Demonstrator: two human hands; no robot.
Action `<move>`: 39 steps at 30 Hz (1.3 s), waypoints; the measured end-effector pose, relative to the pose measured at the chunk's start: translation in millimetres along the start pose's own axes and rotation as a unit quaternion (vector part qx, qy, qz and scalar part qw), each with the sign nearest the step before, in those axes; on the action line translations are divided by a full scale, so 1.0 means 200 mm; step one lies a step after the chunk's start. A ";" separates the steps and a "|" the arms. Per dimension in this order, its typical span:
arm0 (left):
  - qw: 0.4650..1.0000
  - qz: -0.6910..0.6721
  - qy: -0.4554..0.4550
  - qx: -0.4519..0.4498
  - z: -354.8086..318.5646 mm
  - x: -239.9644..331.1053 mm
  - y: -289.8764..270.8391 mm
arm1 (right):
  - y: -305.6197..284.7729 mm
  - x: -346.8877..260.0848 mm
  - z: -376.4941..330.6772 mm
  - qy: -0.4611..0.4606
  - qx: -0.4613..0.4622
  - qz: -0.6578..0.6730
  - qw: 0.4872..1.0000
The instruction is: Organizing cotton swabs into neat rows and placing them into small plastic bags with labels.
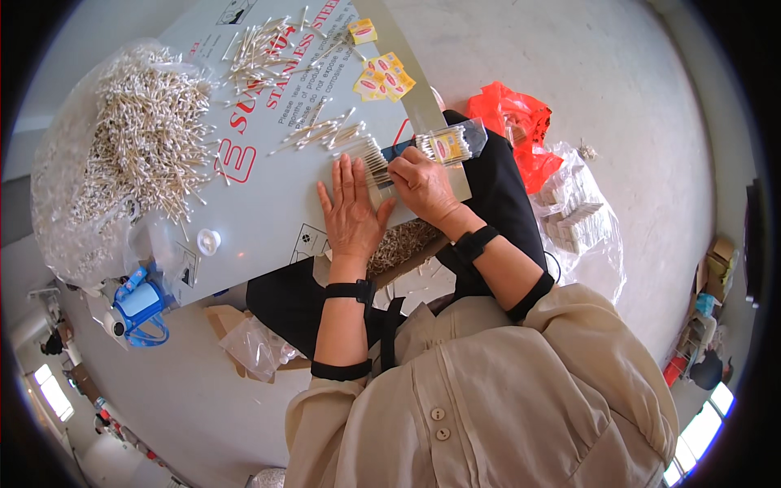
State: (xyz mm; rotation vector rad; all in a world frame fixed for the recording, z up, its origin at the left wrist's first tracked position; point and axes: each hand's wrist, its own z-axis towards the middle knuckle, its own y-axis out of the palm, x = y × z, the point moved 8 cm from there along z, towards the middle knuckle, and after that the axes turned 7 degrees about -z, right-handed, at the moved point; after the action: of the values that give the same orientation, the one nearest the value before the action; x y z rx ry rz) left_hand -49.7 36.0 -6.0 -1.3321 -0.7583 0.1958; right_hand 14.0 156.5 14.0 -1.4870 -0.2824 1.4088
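left hand (351, 210): flat, palm down on the grey sheet (268, 195), fingers spread and extended, gripping nothing; fingertips touch a row of cotton swabs (376, 163) lined up side by side.
right hand (421, 184): fingers curled, closed around the near end of a clear plastic sleeve (451, 145) with a yellow-red label; sleeve already has swabs inside.
sleeve position: at the sheet's right edge, just beyond the right hand, its open end meeting the swab row.
swab row: on the sheet between the two hands, touching both.
loose swabs: small batch (325, 132) just beyond the hands, another scatter (259, 50) at the far end of the sheet.
bulk supply: big clear bag (130, 146) full of swabs, on the left of the sheet, spilling onto it.
labels: yellow-red paper slips (384, 77) at the far right of the sheet.
other: white cap (208, 241) on the sheet near left; blue tape dispenser (138, 309) off the sheet's left corner; red plastic bag (512, 122) and clear bag of packed sleeves (573, 207) on the floor at right.
wrists: black bands on both.
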 end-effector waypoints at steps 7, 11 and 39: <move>1.000 0.002 -0.004 0.001 0.00 -0.01 0.00 | -0.03 -0.01 0.02 0.030 0.029 0.025 0.999; 1.000 0.001 -0.006 0.002 0.00 0.00 0.00 | -0.01 0.00 0.02 0.026 0.005 -0.003 1.000; 1.000 0.001 -0.003 0.012 0.00 0.01 -0.01 | 0.02 0.02 0.05 0.035 0.012 -0.017 0.999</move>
State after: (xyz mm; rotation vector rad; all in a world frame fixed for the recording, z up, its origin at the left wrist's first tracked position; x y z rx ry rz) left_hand -49.7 36.9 -4.4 -1.3104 -0.7575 0.2096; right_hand 5.6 161.8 11.1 -1.5011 -0.2451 1.3258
